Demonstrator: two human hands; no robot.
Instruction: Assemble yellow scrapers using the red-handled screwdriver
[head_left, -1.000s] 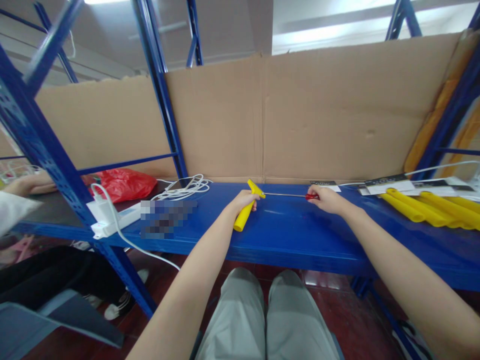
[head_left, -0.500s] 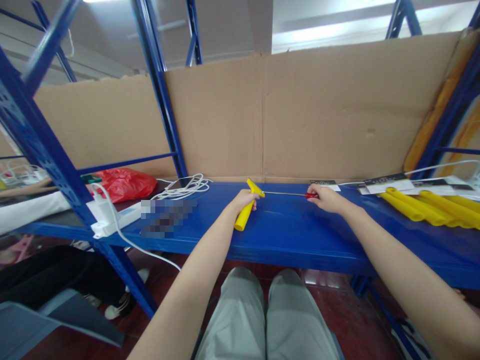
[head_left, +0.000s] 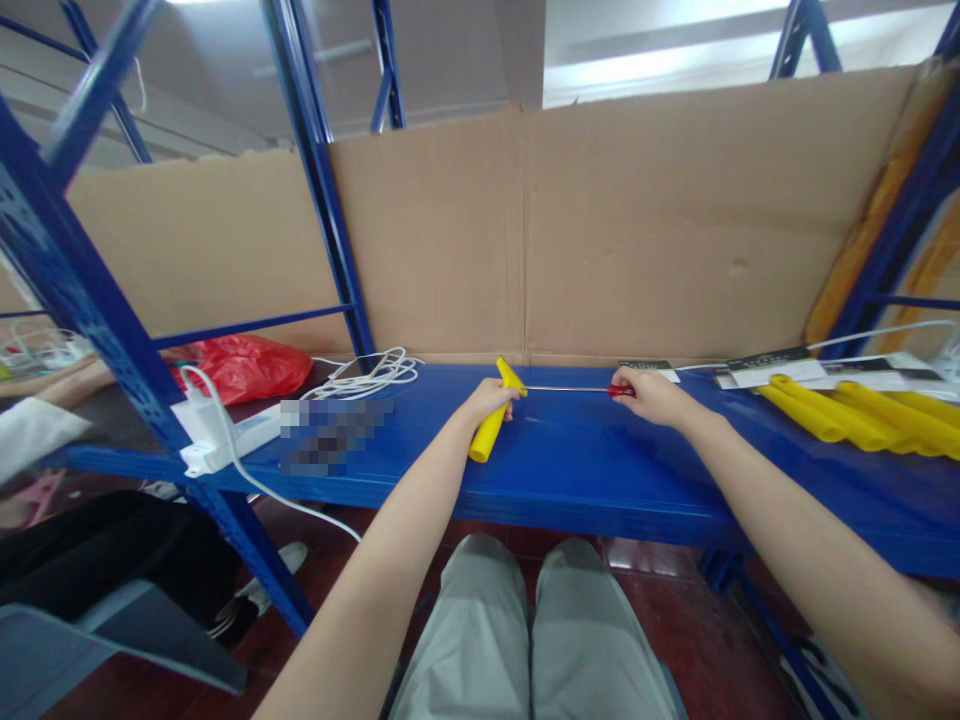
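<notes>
My left hand [head_left: 491,398] is closed around a yellow plastic tool with a tubular handle [head_left: 486,438] and a flared head, held tilted over the blue bench. In my right hand [head_left: 651,394] is a screwdriver [head_left: 568,389] with a red handle and a long thin metal shaft, lying nearly level. The tip of its shaft meets the side of the yellow tool's head, close to my left fingers. Whether a screw sits at the tip is too small to tell.
Several yellow tubular pieces [head_left: 855,415] lie at the right beside printed cards [head_left: 817,372]. At left are a white power strip [head_left: 255,432], coiled white cable [head_left: 371,378] and a red plastic bag [head_left: 251,367]. Cardboard [head_left: 637,230] stands behind the blue bench [head_left: 570,490]. A co-worker's arm shows far left.
My right hand and the screwdriver have shifted very slightly left. The yellow tool stays nearly in place. At far left, the co-worker's arm and white sleeve have moved.
</notes>
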